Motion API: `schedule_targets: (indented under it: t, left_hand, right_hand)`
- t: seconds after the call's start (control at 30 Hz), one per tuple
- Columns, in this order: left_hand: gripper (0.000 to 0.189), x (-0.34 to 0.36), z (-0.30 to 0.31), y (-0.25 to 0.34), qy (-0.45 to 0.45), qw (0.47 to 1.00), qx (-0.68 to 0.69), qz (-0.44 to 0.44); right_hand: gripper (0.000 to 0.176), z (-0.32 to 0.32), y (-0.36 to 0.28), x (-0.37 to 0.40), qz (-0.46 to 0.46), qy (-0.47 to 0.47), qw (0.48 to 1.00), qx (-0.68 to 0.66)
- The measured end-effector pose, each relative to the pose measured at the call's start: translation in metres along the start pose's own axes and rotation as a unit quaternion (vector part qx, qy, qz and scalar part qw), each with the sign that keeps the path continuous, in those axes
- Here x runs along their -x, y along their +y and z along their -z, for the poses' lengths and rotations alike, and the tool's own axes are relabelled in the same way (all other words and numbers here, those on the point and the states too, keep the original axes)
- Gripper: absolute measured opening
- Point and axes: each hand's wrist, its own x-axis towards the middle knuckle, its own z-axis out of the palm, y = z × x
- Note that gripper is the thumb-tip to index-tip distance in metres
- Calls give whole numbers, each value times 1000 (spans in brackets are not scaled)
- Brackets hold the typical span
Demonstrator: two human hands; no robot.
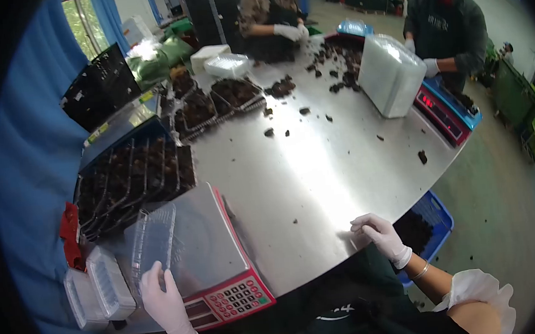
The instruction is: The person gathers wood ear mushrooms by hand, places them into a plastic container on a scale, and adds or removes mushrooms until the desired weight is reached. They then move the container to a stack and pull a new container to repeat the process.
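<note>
My left hand (pixel 164 304), in a white glove, pinches the near end of a clear plastic tray (pixel 154 234). The tray is tilted over the metal pan of a red weighing scale (pixel 212 223), whose keypad faces me. At the table's near edge my right hand (pixel 381 236), gloved too, has its fingers loosely bent with nothing in them. Below it, a blue basket (pixel 441 207) holds dark pieces. Beside my left hand stand white stacks of trays (pixel 110 283). Behind the scale, filled trays (pixel 135 176) of dark brown pieces lie in rows.
Dark pieces (pixel 282 88) are scattered over the metal table (pixel 293 184). A tall stack of clear trays (pixel 391 74) stands beside a second red scale (pixel 440 114). Across the table are two gloved people (pixel 447 30) (pixel 269 18). A blue curtain (pixel 31 152) hangs at left.
</note>
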Motion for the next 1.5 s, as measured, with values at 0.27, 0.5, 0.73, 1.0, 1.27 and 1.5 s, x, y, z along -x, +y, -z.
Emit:
schedule_targets:
  t: [0.27,0.5,0.73,1.0,1.27,1.5]
  left_hand:
    - [16,74,-62,107,66,955,187,-222]
    - [15,114,-127,163,-4,959,243,-145]
    - [25,131,-146,158,-104,948,278,-112]
    - [23,120,-144,169,-134,946,263,-134]
    - [29,121,-143,170,-155,952,249,-86]
    - [28,119,-142,168,-153,948,269,-73]
  right_hand:
    - [59,-48,11,-31,200,-259,924,197]
    - [71,-114,37,-110,348,-252,765,480]
    - [66,19,36,-240,73,16,841,536]
    - [58,9,22,-305,231,25,833,502]
    - [55,-105,24,-448,337,-6,715,613]
    - [31,-15,17,-482,72,68,739,666]
